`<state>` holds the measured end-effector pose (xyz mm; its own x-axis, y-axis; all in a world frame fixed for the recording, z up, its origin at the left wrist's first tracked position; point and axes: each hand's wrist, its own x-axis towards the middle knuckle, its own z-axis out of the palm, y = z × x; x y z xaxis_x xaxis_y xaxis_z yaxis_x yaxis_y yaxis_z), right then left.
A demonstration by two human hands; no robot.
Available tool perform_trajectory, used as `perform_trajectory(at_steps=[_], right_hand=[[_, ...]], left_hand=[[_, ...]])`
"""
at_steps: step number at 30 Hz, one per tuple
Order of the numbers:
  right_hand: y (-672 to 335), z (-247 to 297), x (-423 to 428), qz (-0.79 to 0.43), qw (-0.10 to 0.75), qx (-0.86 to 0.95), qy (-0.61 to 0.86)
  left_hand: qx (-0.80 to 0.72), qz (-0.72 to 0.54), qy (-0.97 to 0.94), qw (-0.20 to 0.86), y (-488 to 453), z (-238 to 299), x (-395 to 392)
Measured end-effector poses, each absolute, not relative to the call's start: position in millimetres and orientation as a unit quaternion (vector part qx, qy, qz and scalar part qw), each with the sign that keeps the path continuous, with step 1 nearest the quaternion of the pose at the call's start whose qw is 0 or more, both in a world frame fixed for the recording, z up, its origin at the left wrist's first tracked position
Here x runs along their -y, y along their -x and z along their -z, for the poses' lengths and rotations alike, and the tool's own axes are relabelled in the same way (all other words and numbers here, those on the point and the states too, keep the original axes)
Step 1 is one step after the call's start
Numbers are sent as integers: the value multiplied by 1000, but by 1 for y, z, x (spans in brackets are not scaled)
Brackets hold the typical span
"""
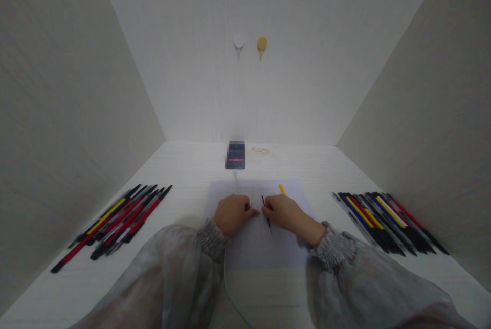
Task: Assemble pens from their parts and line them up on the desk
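Over a pale sheet of paper [253,255], my two hands are close together with the fingertips a little apart. My right hand [284,212] pinches a thin dark pen refill [268,222], which slants down toward me. Just behind that hand a yellow pen barrel [282,189] sticks out, partly hidden by it. My left hand [233,214] is closed, thumb and finger drawn together; a tiny light piece shows at its fingertips, too small to name.
Pens in red, black and yellow lie in a loose pile [118,221] at the left. Another row of pens [387,221] lies at the right. A phone [236,155] with a white cable [229,288] is at the back. Two hooks, white [239,41] and yellow [262,43], are on the wall.
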<state>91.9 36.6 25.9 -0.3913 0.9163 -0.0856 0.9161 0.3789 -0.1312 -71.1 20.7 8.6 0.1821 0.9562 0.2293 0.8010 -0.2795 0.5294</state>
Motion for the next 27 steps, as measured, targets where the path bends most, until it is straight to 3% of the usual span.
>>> perform_trajectory(at_steps=[27], right_hand=[[-97, -31, -37, -79, 35, 824, 561]], left_hand=[[-633, -181, -717, 231, 106, -23, -29]])
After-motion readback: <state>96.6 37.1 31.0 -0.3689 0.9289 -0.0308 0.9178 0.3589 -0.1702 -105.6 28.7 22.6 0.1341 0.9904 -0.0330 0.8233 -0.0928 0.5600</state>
